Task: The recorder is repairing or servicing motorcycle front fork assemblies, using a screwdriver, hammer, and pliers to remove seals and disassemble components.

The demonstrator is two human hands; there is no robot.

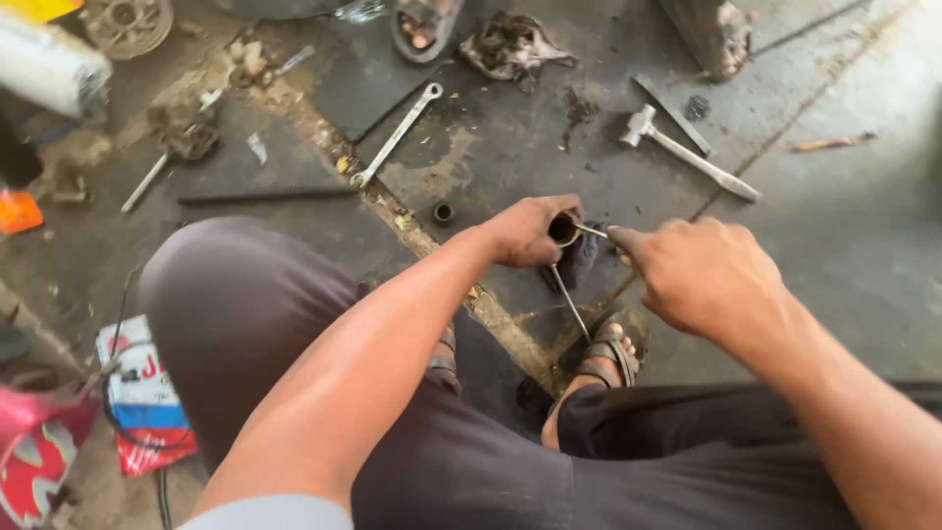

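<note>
Ring part (563, 230): mostly covered by the left hand (530, 233); its kind cannot be told.
Thin tool (593, 232): handle hidden in the right hand (706, 275).
Sandalled foot (424, 25): cut off by the top edge.
Red object (34, 461): cropped at the bottom-left corner.

- A rough repair workshop, with the work done squatting on the floor.
- The stained, oil-dark concrete floor (844, 245) is cracked and gritty.
- Far off lie a long silver combination wrench (396, 133) and a metal-handled hammer (687, 152).
- A greasy black rag (510, 44) lies far; a rusty gear-like part (126, 22) sits far left.
</note>
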